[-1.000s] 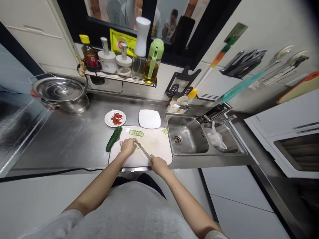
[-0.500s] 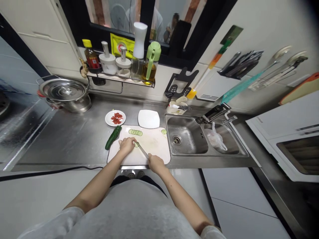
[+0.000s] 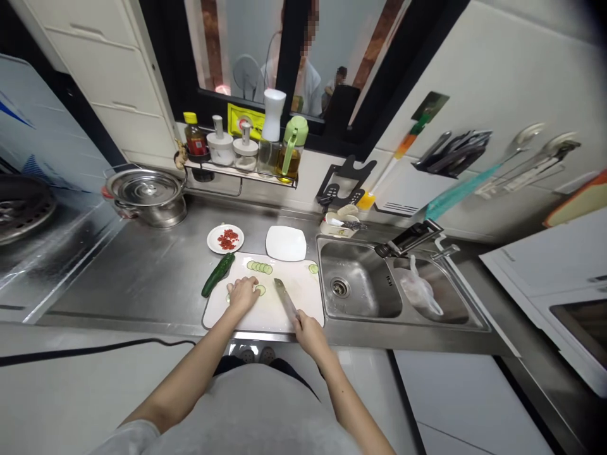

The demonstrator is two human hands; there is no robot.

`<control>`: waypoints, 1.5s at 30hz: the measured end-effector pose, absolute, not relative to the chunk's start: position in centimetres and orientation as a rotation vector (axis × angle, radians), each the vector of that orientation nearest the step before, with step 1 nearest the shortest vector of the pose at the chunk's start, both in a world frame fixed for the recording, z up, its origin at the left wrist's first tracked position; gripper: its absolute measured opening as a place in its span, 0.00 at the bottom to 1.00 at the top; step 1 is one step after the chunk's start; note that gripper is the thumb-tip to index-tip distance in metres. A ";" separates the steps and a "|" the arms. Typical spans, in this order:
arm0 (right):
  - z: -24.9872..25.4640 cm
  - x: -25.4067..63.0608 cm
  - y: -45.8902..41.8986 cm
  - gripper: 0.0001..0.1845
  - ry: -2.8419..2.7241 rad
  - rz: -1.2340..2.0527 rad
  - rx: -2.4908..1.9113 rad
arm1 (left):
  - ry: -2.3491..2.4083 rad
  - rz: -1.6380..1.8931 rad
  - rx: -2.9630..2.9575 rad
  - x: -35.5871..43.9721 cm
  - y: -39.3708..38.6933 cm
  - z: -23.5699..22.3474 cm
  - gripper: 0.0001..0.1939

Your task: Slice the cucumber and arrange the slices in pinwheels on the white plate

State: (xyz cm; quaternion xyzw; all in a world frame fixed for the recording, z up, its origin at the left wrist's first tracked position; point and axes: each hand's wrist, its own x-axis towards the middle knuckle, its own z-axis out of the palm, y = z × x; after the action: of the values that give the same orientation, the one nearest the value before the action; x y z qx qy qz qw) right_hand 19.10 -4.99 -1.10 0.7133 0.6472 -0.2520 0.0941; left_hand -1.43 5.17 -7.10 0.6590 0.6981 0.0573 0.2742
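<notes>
My left hand [image 3: 243, 294] is closed over a piece of cucumber on the white cutting board [image 3: 265, 318]; most of that piece is hidden under my fingers. A cut cucumber slice [image 3: 260, 291] lies flat at my fingertips. My right hand [image 3: 309, 330] grips the handle of a kitchen knife [image 3: 285, 298], its blade slanting up and left, apart from the slice. Farther back on the board, several overlapping cucumber slices [image 3: 259, 267] form a row. More slices [image 3: 313, 269] sit in the far right corner. A whole dark green cucumber [image 3: 217, 275] rests along the board's left edge.
Behind the board stand a plate [image 3: 213, 240] of chopped red pieces and a white square dish [image 3: 286, 243]. To the right is a double sink [image 3: 360, 314] with a plastic bag [image 3: 420, 287]. A lidded steel pot [image 3: 164, 212] and a bottle rack [image 3: 241, 172] are at the back left.
The knife and my right hand have moved right, away from the cucumber piece. A slice now shows beside my left fingertips. The whole view has tilted upward.
</notes>
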 end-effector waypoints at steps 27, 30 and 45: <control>-1.6 20.9 -3.0 0.16 1.958 -0.913 2.060 | 2.151 0.248 1.444 -7.7 2.2 -5.9 0.06; -1.4 20.9 -2.8 0.15 1.960 -0.907 2.046 | 2.191 0.180 1.547 -7.2 2.2 -6.1 0.08; -2.1 22.2 -3.1 0.14 1.916 -0.941 2.134 | 1.960 0.271 1.865 1.5 8.9 -5.8 0.22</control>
State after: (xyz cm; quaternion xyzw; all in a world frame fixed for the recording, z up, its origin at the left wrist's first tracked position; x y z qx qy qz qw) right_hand 22.23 -3.13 -2.07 0.7056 0.6337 -0.3112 0.0615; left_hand 1.48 8.92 -5.83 0.6706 0.7049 0.0974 0.2096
